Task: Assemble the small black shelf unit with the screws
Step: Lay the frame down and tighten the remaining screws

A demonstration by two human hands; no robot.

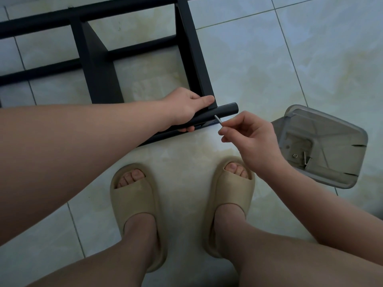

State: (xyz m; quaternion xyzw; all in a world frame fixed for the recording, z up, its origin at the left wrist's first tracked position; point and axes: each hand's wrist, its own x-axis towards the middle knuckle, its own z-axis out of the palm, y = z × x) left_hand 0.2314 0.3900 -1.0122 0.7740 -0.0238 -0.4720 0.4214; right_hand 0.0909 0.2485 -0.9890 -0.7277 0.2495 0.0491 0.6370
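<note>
The black shelf unit (99, 65) lies on the tiled floor, its panels and rods reaching up and to the left. My left hand (186, 108) grips a black round tube (226, 109) against the end of the right panel (194, 59). My right hand (252, 139) pinches a small silver screw (218, 120) between thumb and forefinger. The screw's tip touches the side of the tube just right of my left hand.
A clear plastic container (323, 146) lies on the floor to the right, with a few small metal parts (302, 157) inside. Both my feet in beige slippers (136, 212) stand just below the work.
</note>
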